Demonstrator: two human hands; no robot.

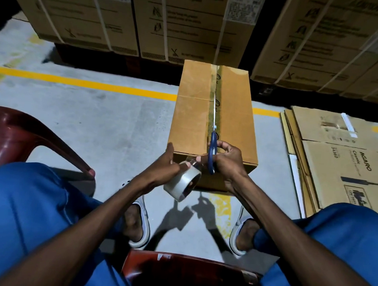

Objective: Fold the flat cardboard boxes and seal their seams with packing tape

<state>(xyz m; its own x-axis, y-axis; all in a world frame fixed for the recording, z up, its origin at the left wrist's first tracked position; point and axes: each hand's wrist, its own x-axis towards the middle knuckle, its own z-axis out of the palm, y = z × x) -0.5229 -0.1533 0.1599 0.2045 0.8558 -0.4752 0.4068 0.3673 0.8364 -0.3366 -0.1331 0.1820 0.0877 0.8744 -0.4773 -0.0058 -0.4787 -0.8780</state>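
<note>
One folded brown cardboard box (213,124) stands on the floor, its top seam apparently taped. The left hand (168,163) grips the clear packing-tape roll (182,183); the right hand (225,159) holds blue-handled scissors (212,148) while pinching the tape end. Flattened printed cardboard boxes (337,160) wait nearby.

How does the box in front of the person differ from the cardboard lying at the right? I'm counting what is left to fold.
The box is folded up and stands on the floor, with tape along its top seam; the cardboard pile lies flat and unfolded. The box shows plain brown faces; the top sheet of the pile carries print and a product drawing. Both are brown corrugated cardboard lying on the grey floor.
</note>
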